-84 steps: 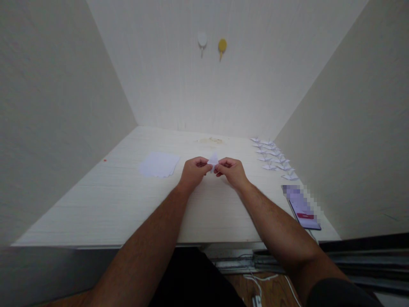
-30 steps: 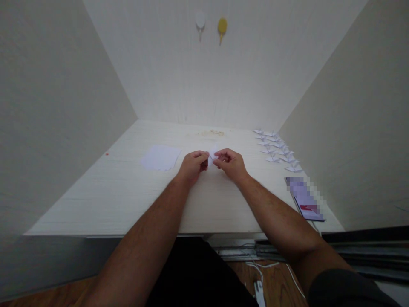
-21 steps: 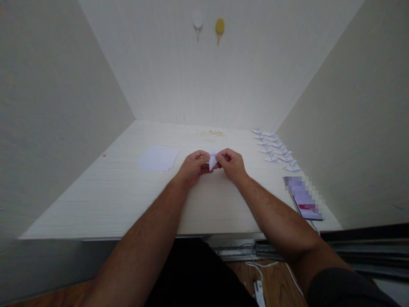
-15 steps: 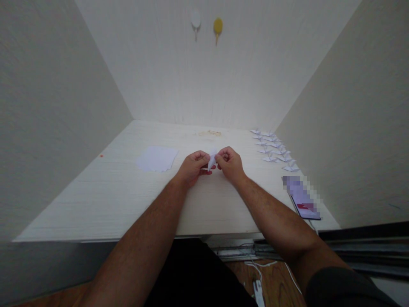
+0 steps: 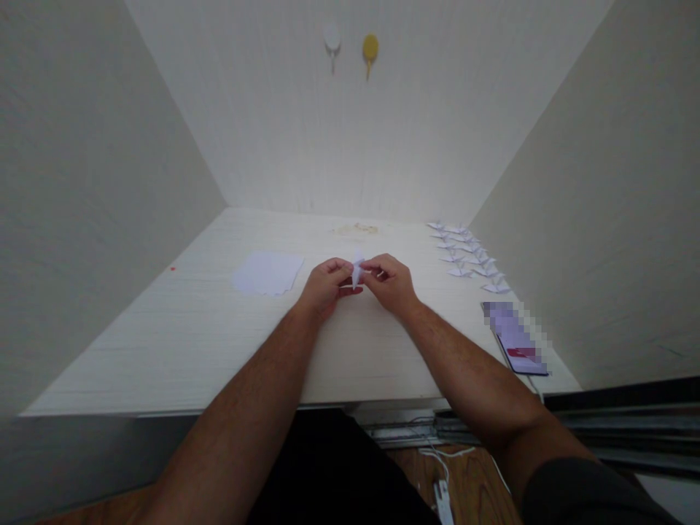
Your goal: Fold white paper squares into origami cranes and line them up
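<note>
A small folded white paper (image 5: pixel 356 273) is held upright between my two hands over the middle of the table. My left hand (image 5: pixel 327 283) pinches its left side between thumb and fingers, with some fingers stretched beneath it. From the other side, my right hand (image 5: pixel 389 278) has its thumb and forefinger at the paper's right edge. The paper looks narrow and pointed at the bottom; its exact folds are too small to make out. Left of my hands lies a stack of white paper sheets (image 5: pixel 267 273). Several folded paper cranes (image 5: pixel 464 255) stand in rows at the back right.
A phone or tablet (image 5: pixel 515 339), partly pixelated, lies on the table's (image 5: pixel 361 357) right side with a cable. Walls enclose the table at left, back and right. Two hooks, one white (image 5: pixel 332 38) and one yellow (image 5: pixel 370 48), are on the back wall. A power strip (image 5: pixel 442 502) lies on the floor.
The folded paper has turned and now shows a narrower side. My right hand's fingers have shifted their hold along its right edge. The left hand stays nearly in place.
</note>
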Demonstrator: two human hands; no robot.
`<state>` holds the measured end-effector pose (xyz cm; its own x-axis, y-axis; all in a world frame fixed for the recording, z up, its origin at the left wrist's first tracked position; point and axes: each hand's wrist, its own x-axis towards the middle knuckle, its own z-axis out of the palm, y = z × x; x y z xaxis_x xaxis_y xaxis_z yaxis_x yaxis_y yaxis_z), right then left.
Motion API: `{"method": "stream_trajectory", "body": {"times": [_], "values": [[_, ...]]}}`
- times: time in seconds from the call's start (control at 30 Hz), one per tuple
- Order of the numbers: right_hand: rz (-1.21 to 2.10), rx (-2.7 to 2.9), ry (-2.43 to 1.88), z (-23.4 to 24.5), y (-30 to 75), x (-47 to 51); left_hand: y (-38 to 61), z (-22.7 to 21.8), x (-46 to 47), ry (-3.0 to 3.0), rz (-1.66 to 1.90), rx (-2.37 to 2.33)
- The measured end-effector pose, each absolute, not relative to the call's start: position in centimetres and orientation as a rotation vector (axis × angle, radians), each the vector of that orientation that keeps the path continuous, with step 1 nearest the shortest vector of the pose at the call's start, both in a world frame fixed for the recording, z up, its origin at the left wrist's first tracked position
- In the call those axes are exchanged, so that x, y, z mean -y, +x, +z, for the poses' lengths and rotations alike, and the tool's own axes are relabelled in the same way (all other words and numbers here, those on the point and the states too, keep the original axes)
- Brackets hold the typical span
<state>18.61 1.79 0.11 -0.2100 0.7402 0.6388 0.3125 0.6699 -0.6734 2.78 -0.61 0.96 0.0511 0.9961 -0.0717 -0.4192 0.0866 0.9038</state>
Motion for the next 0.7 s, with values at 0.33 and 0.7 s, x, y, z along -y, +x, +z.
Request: {"method": "stream_trajectory", "body": {"times": [0.33, 0.7], "values": [[0.486, 1.821, -0.937, 0.22, 18.73, -1.96, 2.94, 1.11, 0.66, 0.827, 1.312, -0.897], [0.546, 1.836, -0.874, -0.12, 18.81, -2.39, 3.04, 1.06, 0.58, 0.82, 1.328, -0.916]]}}
